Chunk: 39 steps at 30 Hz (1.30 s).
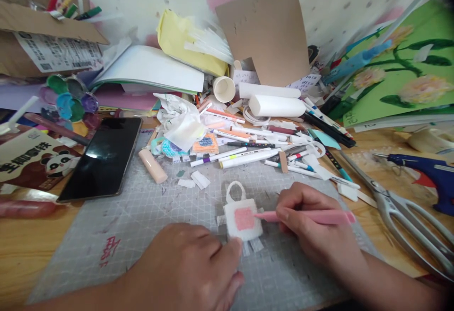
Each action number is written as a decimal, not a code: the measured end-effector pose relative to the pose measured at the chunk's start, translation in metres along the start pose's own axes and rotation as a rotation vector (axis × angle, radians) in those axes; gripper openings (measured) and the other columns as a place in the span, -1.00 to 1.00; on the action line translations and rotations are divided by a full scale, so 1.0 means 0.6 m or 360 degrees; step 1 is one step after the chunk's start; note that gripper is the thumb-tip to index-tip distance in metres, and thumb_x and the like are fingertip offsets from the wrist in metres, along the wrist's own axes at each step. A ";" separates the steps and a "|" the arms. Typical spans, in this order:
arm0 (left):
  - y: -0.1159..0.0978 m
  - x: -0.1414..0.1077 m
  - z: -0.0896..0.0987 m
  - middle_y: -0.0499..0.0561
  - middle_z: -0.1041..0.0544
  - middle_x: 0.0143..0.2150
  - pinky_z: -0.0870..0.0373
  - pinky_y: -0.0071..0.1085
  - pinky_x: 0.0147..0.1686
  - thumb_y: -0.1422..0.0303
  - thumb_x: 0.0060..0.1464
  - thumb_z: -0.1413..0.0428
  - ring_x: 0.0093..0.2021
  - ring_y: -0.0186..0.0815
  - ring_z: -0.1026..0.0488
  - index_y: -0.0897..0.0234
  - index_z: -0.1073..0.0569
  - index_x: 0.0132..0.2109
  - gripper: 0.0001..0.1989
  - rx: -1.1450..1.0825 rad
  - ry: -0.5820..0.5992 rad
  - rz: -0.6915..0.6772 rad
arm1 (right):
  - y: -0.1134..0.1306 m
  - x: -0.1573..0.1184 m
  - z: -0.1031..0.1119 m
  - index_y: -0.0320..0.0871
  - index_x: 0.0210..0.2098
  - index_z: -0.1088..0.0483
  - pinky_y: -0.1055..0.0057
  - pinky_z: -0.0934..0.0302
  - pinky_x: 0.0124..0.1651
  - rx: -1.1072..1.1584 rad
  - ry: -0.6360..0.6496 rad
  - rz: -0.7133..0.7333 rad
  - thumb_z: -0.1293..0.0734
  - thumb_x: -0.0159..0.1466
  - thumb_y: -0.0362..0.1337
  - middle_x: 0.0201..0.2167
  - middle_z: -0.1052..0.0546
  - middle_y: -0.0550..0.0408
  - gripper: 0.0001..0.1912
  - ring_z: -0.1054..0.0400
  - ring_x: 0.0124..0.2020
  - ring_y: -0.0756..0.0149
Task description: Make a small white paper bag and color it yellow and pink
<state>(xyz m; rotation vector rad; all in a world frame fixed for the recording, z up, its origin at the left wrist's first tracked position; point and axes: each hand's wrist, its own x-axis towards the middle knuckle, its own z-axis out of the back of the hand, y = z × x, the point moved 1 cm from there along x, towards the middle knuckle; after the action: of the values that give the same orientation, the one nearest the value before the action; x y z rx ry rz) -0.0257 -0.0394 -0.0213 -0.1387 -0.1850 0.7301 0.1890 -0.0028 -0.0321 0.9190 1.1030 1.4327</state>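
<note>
A small white bag-shaped piece [231, 228] with a looped handle lies on the grey cutting mat [142, 235], a pink square coloured on its front. Bits of tape stick out from its edges. My left hand [187, 263] rests on the mat with fingers curled, a fingertip touching the piece's bottom edge; nothing shows held in it. My right hand [312, 230] grips a pink pen [328, 217], whose tip meets the right side of the pink square.
Markers [248, 159] and crumpled paper [180, 119] pile up behind the piece. A phone [102, 157] lies at left. Scissors [393, 211] and a blue glue gun [422, 164] are at right. A peach marker cap [152, 165] sits near the phone.
</note>
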 end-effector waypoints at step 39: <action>0.002 0.002 -0.004 -0.08 -0.53 -0.51 -0.34 -0.37 -0.49 0.38 0.14 0.00 -0.52 -0.27 -0.47 0.24 -0.41 -0.22 -0.89 -0.0039 0.0012 -0.0010 | 0.004 -0.010 0.004 -0.10 -0.56 -0.31 0.45 -0.08 -0.54 -0.0123 0.0183 0.0109 -0.31 0.18 -0.24 -0.65 -0.37 0.19 -0.80 -0.18 -0.61 0.39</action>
<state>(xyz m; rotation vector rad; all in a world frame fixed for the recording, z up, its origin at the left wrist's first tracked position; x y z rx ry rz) -0.0253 -0.0378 -0.0236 -0.1638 -0.1873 0.7212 0.1913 -0.0084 -0.0292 0.8347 1.1017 1.5900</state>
